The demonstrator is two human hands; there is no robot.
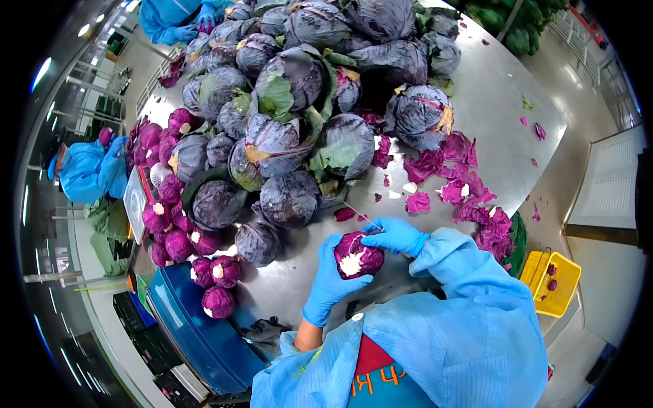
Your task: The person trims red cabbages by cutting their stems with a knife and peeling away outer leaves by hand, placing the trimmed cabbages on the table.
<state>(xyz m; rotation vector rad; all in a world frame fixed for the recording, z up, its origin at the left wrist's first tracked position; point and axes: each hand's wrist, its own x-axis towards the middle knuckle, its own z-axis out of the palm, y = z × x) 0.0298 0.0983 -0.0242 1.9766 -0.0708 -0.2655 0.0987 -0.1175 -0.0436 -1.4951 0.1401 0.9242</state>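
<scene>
A peeled purple cabbage (358, 256) with a white cut stem sits in my left hand (330, 280), whose gloved fingers wrap round its left side and underside. My right hand (398, 236), also in a blue glove, is closed at the cabbage's upper right, with a thin blade (359, 212) pointing up and left from it. Its fingers touch the cabbage. Beyond my hands lies a big heap of unpeeled dark cabbages (289, 198). Torn purple leaves (469, 187) are scattered to the right of the heap.
Peeled cabbages (178, 245) are piled at the left by a scale (136, 204). A blue bin (197, 326) stands at the lower left, a yellow basket (551, 282) at the right. Co-workers in blue (92, 170) are at the left and top beside the metal table (503, 88).
</scene>
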